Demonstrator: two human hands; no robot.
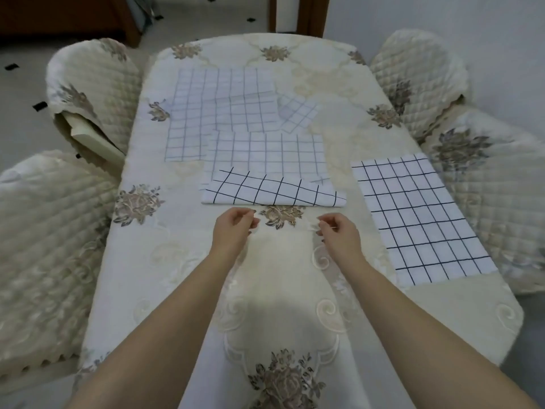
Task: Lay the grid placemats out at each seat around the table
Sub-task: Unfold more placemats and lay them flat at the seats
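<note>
Floral tablecloth (165,276), quilted chairs (44,231), grid placemats (265,154) heaped beyond left hand (233,231) and right hand (342,234), fingers (253,222) loose, empty

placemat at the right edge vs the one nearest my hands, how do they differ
The right-edge placemat lies fully spread and flat; the near placemat is folded over on itself. The right-edge placemat sits alone by a chair; the near placemat overlaps the central pile. Both are white with dark grid lines.

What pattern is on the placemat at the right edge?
Placemat: white with dark grid lines; head view.
</note>
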